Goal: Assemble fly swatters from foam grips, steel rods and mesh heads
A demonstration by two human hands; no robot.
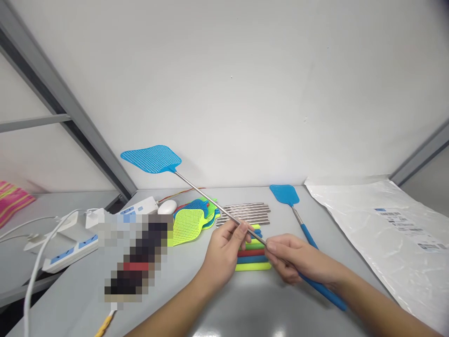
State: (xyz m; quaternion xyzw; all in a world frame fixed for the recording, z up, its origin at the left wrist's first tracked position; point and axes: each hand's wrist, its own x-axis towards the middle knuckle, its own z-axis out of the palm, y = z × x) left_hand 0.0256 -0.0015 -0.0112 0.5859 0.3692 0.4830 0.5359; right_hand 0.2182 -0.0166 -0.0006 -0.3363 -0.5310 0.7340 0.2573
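Between ten and four o'clock, taking the hands as the dial's center, a blue fly swatter (219, 206) runs slantwise, raised above the gray desk (168, 276). The left hand (222, 252) pinches its metal rod (196, 188) between thumb and fingers; the right hand (298, 257) is closed around the lower stretch, where rod and blue handle (324, 291) come together. The fingers cover that joint, so I cannot tell how fully it is seated. With its mesh head (152, 159) on too, this swatter looks all but whole. At one o'clock a second swatter (297, 215) rests on the desk, apparently complete, though the right hand and arm hide its lower end. Other parts lie loose: spare heads (188, 227) overlapping at ten o'clock, bare rods (245, 213) side by side at eleven, and colored tubes (251, 259) at the dial's center, partly hidden by the hands. Judging from these piles, far more is apart than joined. A white package (351, 224) lies at three o'clock.
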